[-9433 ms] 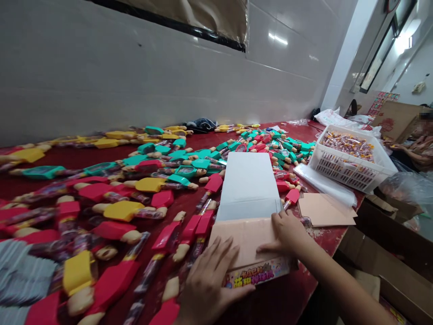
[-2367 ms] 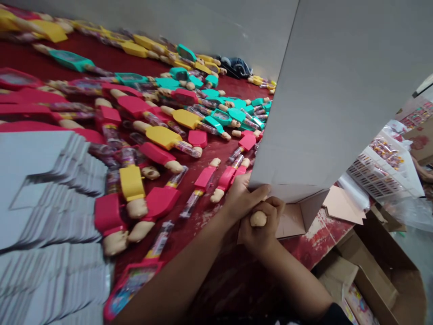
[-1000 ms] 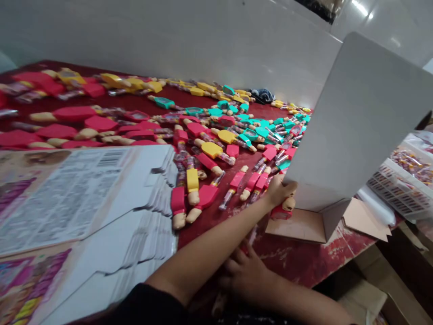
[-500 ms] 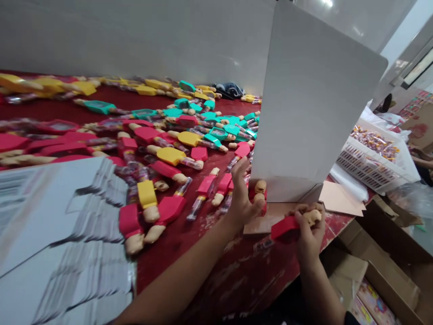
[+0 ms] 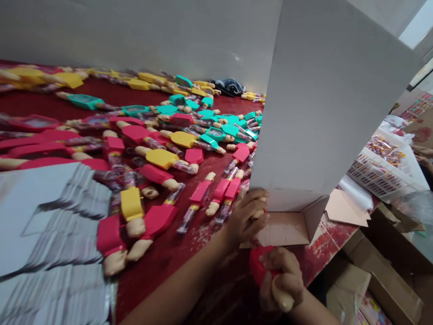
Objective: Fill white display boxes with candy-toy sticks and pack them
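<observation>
A small cardboard box [image 5: 287, 228] stands on the red table, its tall grey-white flap [image 5: 314, 99] raised. At its left end my left hand [image 5: 246, 214] has its fingers curled round a red plastic toy with a beige knobbed end [image 5: 259, 210]; most of this toy is hidden. In front of the box, my right hand [image 5: 284, 275] is closed on another red plastic toy [image 5: 259, 264], whose beige end [image 5: 282, 298] points toward me. Close to my left hand lie more toys with clear tubes, such as a red one [image 5: 199, 192].
Red, yellow and green toys [image 5: 158, 158] cover the table left and back. Stacked flat printed cartons [image 5: 67, 243] lie front left. On the right are cardboard sheets [image 5: 348, 207], a white basket of small wrapped pieces [image 5: 379, 174] and an open carton [image 5: 389, 280] below the edge.
My left hand has closed round the toy at the box's left end. My right hand has drawn its toy nearer and turned it, uncovering the box's inside. The view has shifted slightly.
</observation>
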A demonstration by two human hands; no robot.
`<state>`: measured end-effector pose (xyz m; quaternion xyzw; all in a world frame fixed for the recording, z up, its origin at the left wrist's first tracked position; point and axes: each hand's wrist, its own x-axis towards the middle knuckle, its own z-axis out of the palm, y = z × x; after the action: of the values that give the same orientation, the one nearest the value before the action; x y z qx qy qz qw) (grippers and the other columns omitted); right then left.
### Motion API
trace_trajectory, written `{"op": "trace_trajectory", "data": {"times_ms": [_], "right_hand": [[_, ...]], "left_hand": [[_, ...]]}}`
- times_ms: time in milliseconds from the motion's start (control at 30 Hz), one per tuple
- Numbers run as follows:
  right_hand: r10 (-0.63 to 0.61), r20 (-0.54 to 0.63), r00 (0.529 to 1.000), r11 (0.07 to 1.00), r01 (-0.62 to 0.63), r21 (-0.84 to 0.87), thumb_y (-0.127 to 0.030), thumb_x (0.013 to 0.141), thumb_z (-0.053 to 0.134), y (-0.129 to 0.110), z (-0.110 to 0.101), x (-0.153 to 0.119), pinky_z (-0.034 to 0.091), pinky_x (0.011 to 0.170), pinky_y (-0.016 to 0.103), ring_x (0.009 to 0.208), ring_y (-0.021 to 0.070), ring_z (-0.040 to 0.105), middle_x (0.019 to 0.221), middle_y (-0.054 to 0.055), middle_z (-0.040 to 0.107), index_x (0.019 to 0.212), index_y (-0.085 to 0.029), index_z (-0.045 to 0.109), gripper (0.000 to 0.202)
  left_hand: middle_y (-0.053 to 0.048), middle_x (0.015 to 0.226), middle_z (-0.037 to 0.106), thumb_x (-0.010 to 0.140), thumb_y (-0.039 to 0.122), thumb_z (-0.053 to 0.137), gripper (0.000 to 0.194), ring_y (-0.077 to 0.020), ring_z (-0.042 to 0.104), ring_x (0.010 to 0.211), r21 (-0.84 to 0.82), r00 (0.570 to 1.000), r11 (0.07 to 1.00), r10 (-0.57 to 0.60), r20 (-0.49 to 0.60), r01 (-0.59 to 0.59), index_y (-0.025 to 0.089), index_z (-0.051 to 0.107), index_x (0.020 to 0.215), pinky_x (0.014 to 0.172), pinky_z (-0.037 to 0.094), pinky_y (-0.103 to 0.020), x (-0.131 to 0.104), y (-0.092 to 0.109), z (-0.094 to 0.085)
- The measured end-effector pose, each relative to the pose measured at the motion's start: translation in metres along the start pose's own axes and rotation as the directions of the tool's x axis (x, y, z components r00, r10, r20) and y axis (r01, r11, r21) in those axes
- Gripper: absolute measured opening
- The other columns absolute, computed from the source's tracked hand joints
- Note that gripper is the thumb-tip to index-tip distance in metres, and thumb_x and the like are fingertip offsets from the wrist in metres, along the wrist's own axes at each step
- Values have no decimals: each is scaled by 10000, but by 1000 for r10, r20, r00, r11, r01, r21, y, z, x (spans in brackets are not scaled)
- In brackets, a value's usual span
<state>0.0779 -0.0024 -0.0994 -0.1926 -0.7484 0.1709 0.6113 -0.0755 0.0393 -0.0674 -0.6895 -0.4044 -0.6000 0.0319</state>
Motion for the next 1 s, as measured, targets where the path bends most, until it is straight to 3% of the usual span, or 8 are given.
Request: {"op": "trace_trajectory", "data": {"times_ms": [100,200,400,467,567,667,800,1000], "right_hand": [[-25,-56,998,999,27,37,-30,729,461,-7,2,20,475,448,243,532,116,514,679,-24,485,805,-233,398,226],[14,34,999,999,-15,29,-48,748,480,-10,9,30,449,451,238,533,120,493,666,-22,475,821,-227,426,200],[-307,353,884,945,327,3,-151,900,415,-22,26,24,380,472,245,493,118,456,563,-26,477,711,-218,499,217],[-255,300,919,962,274,-21,-160,919,383,-22,26,30,343,441,239,465,108,429,550,-28,458,691,-212,461,247],[-20,162,987,1000,18,13,-125,865,446,-13,22,43,346,422,216,476,100,425,594,-37,433,753,-219,411,150],[149,100,984,984,-157,85,-74,805,486,-4,18,51,423,484,221,552,115,473,653,-33,435,808,-224,397,174],[165,72,984,984,-169,55,-58,778,492,-1,18,52,396,484,228,537,112,455,622,-48,404,782,-223,396,190],[171,46,984,982,-167,-83,-81,776,499,3,24,60,407,495,208,521,87,442,641,-53,435,776,-216,410,161]], "left_hand": [[-99,976,650,948,309,417,198,-193,611,917,-11,1000,1000,3,1,-3,180,556,891,935,364,-361,-3,-2,1],[-102,981,638,974,373,386,271,-189,608,930,-38,1000,999,11,2,-11,172,547,891,928,362,-353,-3,-1,2],[-67,928,629,985,430,373,327,-173,606,950,-92,1000,995,27,-2,-27,163,526,875,883,361,-327,-1,0,2],[-72,941,628,984,436,374,335,-174,608,952,-81,999,996,34,-8,-34,159,530,877,890,353,-328,-1,0,2],[-94,1002,627,996,439,320,379,-174,607,955,-68,999,997,44,-28,-46,153,542,885,896,347,-332,0,-1,2],[-73,899,643,1009,467,160,515,-190,606,963,-152,999,988,39,-12,-41,160,546,859,897,351,-349,1,-2,1],[-105,922,646,952,613,85,671,-236,616,917,-203,999,978,42,-13,-44,152,562,847,832,386,-385,2,-2,-1],[-82,858,634,956,611,149,609,-244,600,945,-208,995,974,84,-44,-92,162,546,850,841,370,-391,1,-6,4]]}}
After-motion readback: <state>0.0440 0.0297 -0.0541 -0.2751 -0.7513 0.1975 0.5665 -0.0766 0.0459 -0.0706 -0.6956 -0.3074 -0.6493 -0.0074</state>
